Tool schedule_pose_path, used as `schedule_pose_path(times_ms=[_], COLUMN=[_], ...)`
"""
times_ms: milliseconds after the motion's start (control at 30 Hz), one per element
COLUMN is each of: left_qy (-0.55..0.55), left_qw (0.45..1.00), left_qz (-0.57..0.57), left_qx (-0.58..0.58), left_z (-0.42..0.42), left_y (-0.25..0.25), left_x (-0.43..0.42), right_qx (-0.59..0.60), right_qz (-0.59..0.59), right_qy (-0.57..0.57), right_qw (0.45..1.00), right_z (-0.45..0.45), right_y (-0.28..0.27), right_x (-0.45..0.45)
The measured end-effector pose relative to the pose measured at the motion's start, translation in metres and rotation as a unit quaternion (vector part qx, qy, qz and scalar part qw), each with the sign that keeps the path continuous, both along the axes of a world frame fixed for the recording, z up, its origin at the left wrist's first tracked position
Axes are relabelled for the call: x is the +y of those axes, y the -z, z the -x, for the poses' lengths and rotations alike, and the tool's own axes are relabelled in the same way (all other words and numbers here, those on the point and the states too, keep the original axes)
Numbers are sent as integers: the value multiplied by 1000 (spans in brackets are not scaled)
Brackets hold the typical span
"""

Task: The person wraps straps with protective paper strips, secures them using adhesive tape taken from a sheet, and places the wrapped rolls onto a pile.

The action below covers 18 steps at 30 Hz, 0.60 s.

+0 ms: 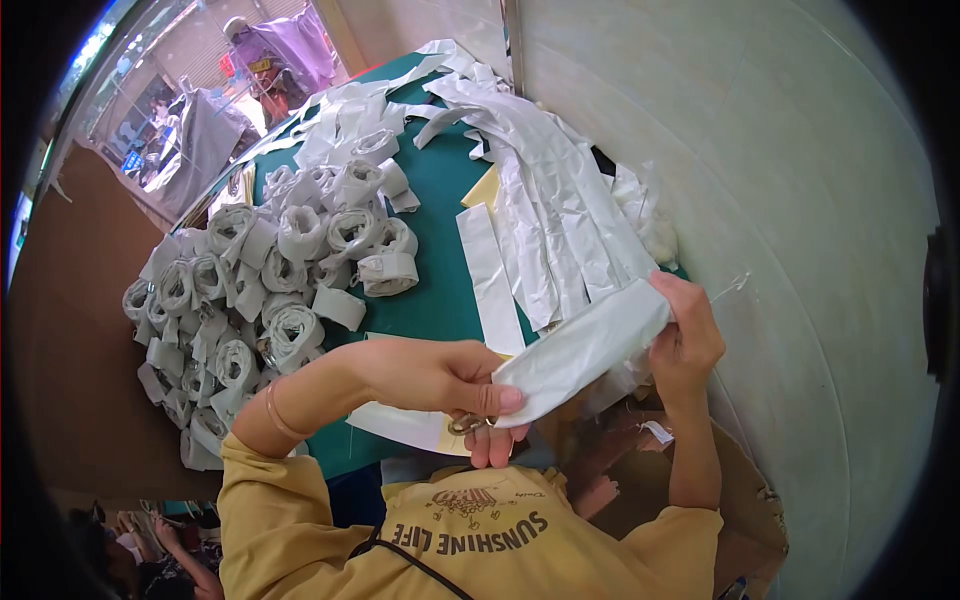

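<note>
Holding the band: a flat, white strip of thin, cloth-like material (pixel 590 345) spans both hands, over the near side of the green-topped table (pixel 430 310).
Left hand (pixel 445 378): thumb and fingers pinch the strip's near end; a small, brassy metal fitting (pixel 465 424) shows just beneath the thumb, though whether it joins the strip I cannot tell.
Right hand (pixel 690 325): grasps the far end between thumb and fingers.
Green tabletop: coiled white rolls (pixel 302 232) crowd the left; long, crumpled white lengths (pixel 560 180) lie to the right.
Strip's step: seemingly drawing it flat; it is uncoiled.
Strip's next move: probably calls for a firm left pinch while the right hand guides without twisting.
</note>
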<state>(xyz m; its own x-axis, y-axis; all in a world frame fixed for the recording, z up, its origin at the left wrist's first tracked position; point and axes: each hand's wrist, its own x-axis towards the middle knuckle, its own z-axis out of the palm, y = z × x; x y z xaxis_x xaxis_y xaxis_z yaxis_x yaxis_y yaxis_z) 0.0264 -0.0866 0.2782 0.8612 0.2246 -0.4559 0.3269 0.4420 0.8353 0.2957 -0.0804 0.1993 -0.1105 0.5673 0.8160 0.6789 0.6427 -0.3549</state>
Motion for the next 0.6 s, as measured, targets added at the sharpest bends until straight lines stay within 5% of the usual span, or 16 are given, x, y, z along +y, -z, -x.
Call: schedule_pose_path(times_ms=[33, 67, 100, 200, 267, 333, 500, 567, 600], left_qy=[-12, -77, -101, -245, -230, -256, -323, -313, -309], left_qw=[1000, 995, 989, 954, 938, 943, 871, 810, 812], left_qz=[6, 10, -37, -151, -246, -166, -326, -474, -472], left_qx=[-18, -62, -98, -83, -86, -135, -172, -146, -148], left_z=[2, -3, -7, -31, -49, -77, -126, -135, -138], left_y=[-10, -20, -26, -33, -40, -35, -9, -6, -4], left_x=[-1, -2, 3, 31, 53, 57, 60, 60, 58], right_qx=[-1, 106, 208, 347, 313, 339, 341, 151, 163], right_qz=[1, 165, 323, 483, 478, 513, 518, 470, 475], right_qy=[0, -51, -100, -323, -313, -331, -322, -387, -404], right_qw=[1000, 979, 918, 736, 758, 716, 716, 779, 765], right_z=[2, 6, 11, 31, 26, 19, 10, 3, 3], right_y=[5, 13, 18, 22, 16, 14, 2, -10, -22], right_x=[-1, -5, -10, -32, -48, -64, -88, -93, -99])
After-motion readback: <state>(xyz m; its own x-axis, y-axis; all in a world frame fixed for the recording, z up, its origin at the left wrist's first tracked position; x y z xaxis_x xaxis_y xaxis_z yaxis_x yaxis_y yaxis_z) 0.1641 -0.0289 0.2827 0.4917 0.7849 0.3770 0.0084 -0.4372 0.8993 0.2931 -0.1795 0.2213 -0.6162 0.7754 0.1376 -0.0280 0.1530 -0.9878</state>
